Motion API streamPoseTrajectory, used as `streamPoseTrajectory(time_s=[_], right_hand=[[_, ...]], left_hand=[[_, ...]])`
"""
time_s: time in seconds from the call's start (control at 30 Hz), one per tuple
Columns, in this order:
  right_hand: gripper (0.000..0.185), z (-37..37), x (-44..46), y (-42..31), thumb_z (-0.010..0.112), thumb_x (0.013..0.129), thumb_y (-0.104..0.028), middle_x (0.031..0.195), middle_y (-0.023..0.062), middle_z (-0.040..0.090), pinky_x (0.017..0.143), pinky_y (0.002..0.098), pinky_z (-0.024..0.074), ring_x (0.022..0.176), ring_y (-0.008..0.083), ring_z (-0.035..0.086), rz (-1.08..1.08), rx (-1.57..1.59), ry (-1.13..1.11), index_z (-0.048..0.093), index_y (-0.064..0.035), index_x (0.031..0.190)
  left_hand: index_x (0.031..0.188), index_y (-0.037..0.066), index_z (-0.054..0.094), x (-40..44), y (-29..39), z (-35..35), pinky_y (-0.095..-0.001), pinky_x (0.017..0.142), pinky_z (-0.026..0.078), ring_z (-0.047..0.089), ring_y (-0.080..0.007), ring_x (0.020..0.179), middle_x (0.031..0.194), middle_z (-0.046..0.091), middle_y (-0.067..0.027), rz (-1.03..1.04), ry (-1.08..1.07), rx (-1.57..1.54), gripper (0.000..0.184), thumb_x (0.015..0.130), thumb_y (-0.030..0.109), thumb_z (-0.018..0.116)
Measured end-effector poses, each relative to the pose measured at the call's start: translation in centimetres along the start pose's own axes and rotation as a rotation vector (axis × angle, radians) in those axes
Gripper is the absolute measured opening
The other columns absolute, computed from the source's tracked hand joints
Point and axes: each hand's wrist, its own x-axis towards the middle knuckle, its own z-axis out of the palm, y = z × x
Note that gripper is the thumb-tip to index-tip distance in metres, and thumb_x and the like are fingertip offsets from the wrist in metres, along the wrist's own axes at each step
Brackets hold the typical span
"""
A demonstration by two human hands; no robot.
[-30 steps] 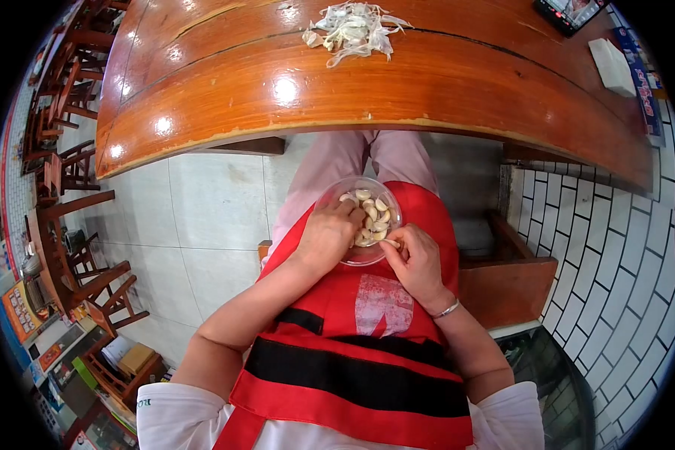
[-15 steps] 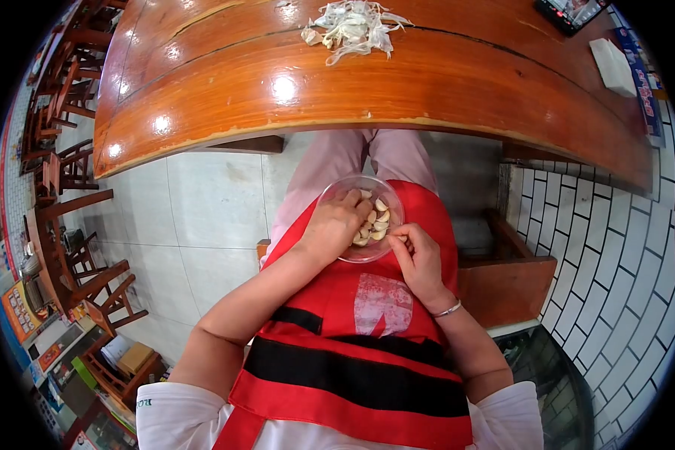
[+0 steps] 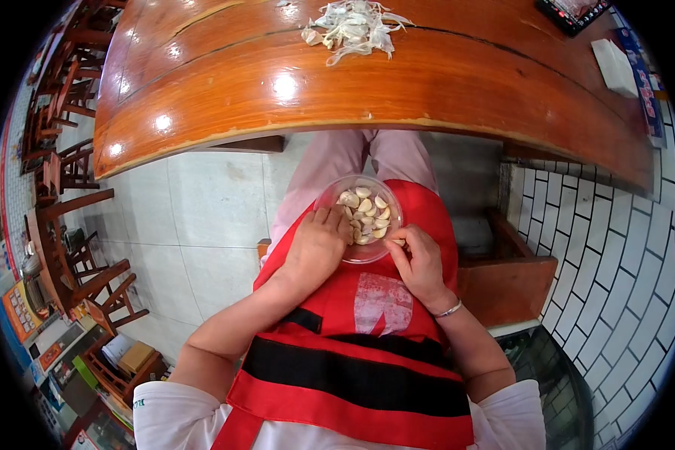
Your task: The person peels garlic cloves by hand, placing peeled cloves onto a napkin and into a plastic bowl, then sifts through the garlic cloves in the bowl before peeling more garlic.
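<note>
A clear round bowl (image 3: pixel 358 255) with several garlic cloves (image 3: pixel 367 211) rests on the red apron (image 3: pixel 435 217) over my lap. My left hand (image 3: pixel 319 238) lies over the bowl's left side, its fingers close together at the cloves; whatever may be under them is hidden. At the bowl's lower right edge, my right hand (image 3: pixel 415 259) pinches a garlic clove (image 3: pixel 398 242) between thumb and fingers. A heap of garlic skins (image 3: pixel 356 30) sits on the wooden table (image 3: pixel 225 94) ahead.
A phone (image 3: pixel 572 13) and a white stack of tissues (image 3: pixel 614 67) are at the table's right. A wooden stool (image 3: pixel 506 289) stands to the right, by the white tiled wall (image 3: pixel 600 247). Wooden chairs (image 3: pixel 75 169) stand at the left.
My left hand has drawn back from the bowl's middle to its left side, uncovering more cloves. My right hand stays near the bowl's right edge, still pinching.
</note>
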Motion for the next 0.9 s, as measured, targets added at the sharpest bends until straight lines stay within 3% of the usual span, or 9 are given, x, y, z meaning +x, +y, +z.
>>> streamPoseTrajectory(time_s=[0.07,0.17,0.23,0.3,0.33,0.47,0.53,0.67,0.9], right_hand=[[0.014,0.1,0.1,0.0,0.067,0.083,-0.007,0.075,0.0115,0.056,0.063,0.0381,0.0453,0.068,0.0292,0.057,-0.008,-0.011,0.0,0.054,-0.0028,0.087],[0.015,0.1,0.0,0.0,0.068,0.082,-0.008,0.075,0.0114,0.056,0.064,0.0387,0.0455,0.068,0.0295,0.057,0.013,-0.02,-0.008,0.055,-0.0031,0.087],[0.015,0.0,-0.2,0.1,0.068,0.082,-0.008,0.075,0.0113,0.056,0.064,0.0388,0.0456,0.068,0.0294,0.057,0.039,-0.019,-0.016,0.055,-0.0032,0.086],[0.015,-0.1,-0.4,0.2,0.068,0.082,-0.008,0.076,0.0113,0.056,0.064,0.0386,0.0458,0.068,0.0294,0.057,0.027,-0.034,-0.01,0.055,-0.0034,0.086],[0.015,-0.1,-0.4,0.2,0.068,0.082,-0.008,0.076,0.0113,0.056,0.064,0.0386,0.0458,0.068,0.0294,0.057,0.026,-0.033,-0.011,0.055,-0.0034,0.086],[0.015,-0.1,-0.3,0.1,0.068,0.082,-0.009,0.075,0.0108,0.056,0.064,0.0378,0.0459,0.068,0.0285,0.057,0.006,-0.043,-0.013,0.055,-0.0037,0.086],[0.015,-0.2,-0.3,0.0,0.068,0.082,-0.009,0.075,0.0105,0.056,0.063,0.0375,0.0459,0.067,0.0281,0.057,0.004,-0.054,-0.022,0.055,-0.0038,0.086],[0.015,-0.2,-0.3,0.0,0.068,0.082,-0.009,0.075,0.0102,0.056,0.063,0.037,0.0457,0.067,0.0274,0.057,-0.001,-0.053,-0.028,0.054,-0.0039,0.086],[0.016,-0.2,-0.1,-0.2,0.068,0.082,-0.011,0.076,0.0098,0.057,0.066,0.0376,0.0456,0.069,0.0276,0.058,-0.038,-0.085,-0.044,0.055,-0.0041,0.086]], left_hand=[[0.108,-0.004,0.059,0.0,0.9,-0.1,-0.0432,0.093,0.046,0.057,-0.0352,0.104,0.113,0.059,-0.0218,-0.058,-0.14,-0.123,0.029,0.083,0.008,0.05],[0.112,-0.004,0.058,0.1,1.6,-0.5,-0.043,0.097,0.044,0.055,-0.0386,0.111,0.119,0.057,-0.0263,-0.052,-0.057,-0.353,0.032,0.084,0.007,0.049],[0.118,-0.003,0.056,-0.2,2.0,-0.9,-0.0429,0.1,0.043,0.053,-0.0391,0.116,0.124,0.055,-0.0235,-0.072,-0.085,-0.489,0.036,0.083,0.002,0.048],[0.119,-0.002,0.056,-0.5,2.2,-1.6,-0.0418,0.098,0.045,0.055,-0.0368,0.115,0.126,0.054,-0.0223,0.038,-0.111,-0.611,0.037,0.082,0.0,0.049],[0.116,0.0,0.059,-0.8,2.1,-1.9,-0.0411,0.096,0.047,0.057,-0.0355,0.112,0.12,0.058,-0.02,0.02,-0.165,-0.664,0.036,0.082,-0.001,0.05],[0.112,0.001,0.061,-1.1,0.2,-3.4,-0.0409,0.091,0.049,0.06,-0.0351,0.106,0.111,0.062,-0.0185,0.06,-0.178,-0.669,0.033,0.081,-0.001,0.051],[0.102,0.0,0.062,-1.3,-1.1,-3.7,-0.0401,0.087,0.05,0.062,-0.0347,0.099,0.103,0.064,-0.0169,-0.069,-0.065,-0.456,0.026,0.077,0.0,0.054],[0.089,0.0,0.06,-0.5,-3.4,-2.9,-0.0399,0.08,0.05,0.06,-0.0324,0.087,0.095,0.062,-0.0143,-0.046,0.102,-0.257,0.017,0.073,0.003,0.057],[0.096,0.001,0.062,0.6,-2.4,-2.2,-0.0393,0.078,0.05,0.059,-0.0281,0.087,0.095,0.062,-0.0112,0.051,0.031,-0.2,0.023,0.074,0.007,0.056]])
